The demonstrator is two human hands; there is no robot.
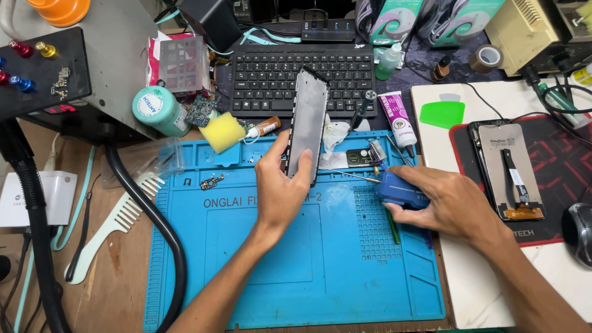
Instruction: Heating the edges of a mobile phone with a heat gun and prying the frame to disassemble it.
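Left hand (280,185) grips phone frame (307,123).

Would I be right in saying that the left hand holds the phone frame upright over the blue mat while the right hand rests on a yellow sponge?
Not quite: in the head view the right hand rests on a small blue tool, not the yellow sponge. The left hand does hold the phone frame upright over the blue mat.

Mat (320,271) centre free; clutter w/ keyboard (302,77) behind

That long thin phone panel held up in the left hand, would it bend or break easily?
The phone panel looks thin and flat, so it is probably light and somewhat fragile. It stands straight though the left hand grips only its lower end, so it seems fairly stiff. Its glossy face may be slippery.
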